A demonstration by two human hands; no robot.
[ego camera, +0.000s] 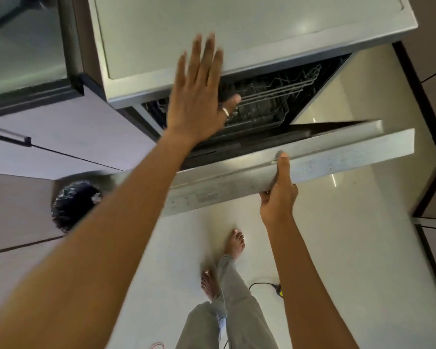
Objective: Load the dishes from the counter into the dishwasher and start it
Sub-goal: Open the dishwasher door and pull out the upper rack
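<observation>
A steel dishwasher (pixel 237 34) stands below me, seen from above. Its door (pixel 337 157) hangs partly open, and the wire rack (pixel 269 96) shows in the gap. I cannot make out dishes in the dark rack. My right hand (pixel 278 195) grips the door's top edge, thumb on top and fingers underneath. My left hand (pixel 199 94) is spread flat, fingers apart, over the front edge of the dishwasher's top, holding nothing. A ring sits on its thumb.
A bin lined with a black bag (pixel 73 205) stands on the left by the cabinets (pixel 48 147). My bare feet (pixel 233 245) are on the pale floor beneath the door. A black cable (pixel 264 285) lies on the floor near them. A dark cabinet (pixel 428 71) is on the right.
</observation>
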